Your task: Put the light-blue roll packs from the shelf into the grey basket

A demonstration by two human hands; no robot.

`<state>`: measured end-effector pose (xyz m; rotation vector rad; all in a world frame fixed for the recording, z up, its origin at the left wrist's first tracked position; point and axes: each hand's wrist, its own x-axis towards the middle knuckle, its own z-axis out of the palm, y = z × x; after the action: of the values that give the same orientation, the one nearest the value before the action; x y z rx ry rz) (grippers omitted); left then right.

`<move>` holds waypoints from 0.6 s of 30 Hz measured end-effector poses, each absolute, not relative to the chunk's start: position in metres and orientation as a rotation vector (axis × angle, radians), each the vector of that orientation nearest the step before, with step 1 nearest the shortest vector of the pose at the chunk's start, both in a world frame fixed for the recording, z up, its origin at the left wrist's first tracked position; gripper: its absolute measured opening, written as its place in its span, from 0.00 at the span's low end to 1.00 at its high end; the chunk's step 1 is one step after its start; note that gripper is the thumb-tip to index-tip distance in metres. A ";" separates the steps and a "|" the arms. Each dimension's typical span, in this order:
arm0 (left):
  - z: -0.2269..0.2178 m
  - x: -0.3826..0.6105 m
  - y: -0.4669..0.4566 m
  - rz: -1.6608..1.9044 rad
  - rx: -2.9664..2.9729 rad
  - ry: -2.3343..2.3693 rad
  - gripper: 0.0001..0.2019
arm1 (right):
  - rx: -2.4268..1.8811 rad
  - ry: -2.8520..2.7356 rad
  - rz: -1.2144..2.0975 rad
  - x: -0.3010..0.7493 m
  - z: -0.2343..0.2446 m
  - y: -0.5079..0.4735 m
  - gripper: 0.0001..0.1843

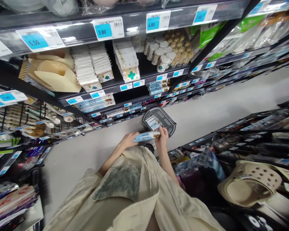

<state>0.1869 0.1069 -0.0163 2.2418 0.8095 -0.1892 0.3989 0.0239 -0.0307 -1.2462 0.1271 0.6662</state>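
Observation:
Between my two hands lies a long, slim light-blue package with dark print and a brown-and-white right end; its exact kind cannot be read. My left hand is closed about its left end. The fingers of my right hand are wrapped round its right end. Just beyond, a dark grey shopping basket with slotted walls stands on the floor. Several pale blue-and-white packages that look alike lie inside it, partly hidden by my right hand.
Ahead runs a shelf unit with price tags, holding stacked white packets, beige scoops, small white-capped jars and light-blue packages. Hanging utensils are at left. Beige clogs and bagged goods stand close on my right. Grey floor forms the aisle.

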 end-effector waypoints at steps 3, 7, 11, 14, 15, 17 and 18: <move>-0.012 0.185 0.108 -0.202 2.250 0.822 0.18 | -1.246 0.093 0.588 0.396 -0.028 0.027 0.27; -0.013 0.185 0.109 -0.186 2.245 0.803 0.27 | -1.234 0.141 0.560 0.397 -0.030 0.029 0.30; -0.017 0.186 0.107 -0.065 2.228 0.796 0.34 | -1.252 0.262 0.568 0.401 -0.036 0.024 0.30; -0.020 0.188 0.106 0.031 2.186 0.792 0.33 | -1.214 0.260 0.599 0.405 -0.034 0.019 0.25; -0.021 0.188 0.106 0.061 2.164 0.783 0.32 | -1.188 0.224 0.630 0.405 -0.031 0.018 0.24; -0.021 0.189 0.105 0.104 2.103 0.749 0.32 | -1.140 0.135 0.706 0.406 -0.023 0.016 0.22; -0.020 0.189 0.104 0.096 2.065 0.729 0.31 | -1.126 0.095 0.737 0.406 -0.018 0.016 0.22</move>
<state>0.1895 0.1042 -0.0200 2.0649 0.7290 0.0959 0.4062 0.0164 -0.0181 -1.1265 0.0949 0.7367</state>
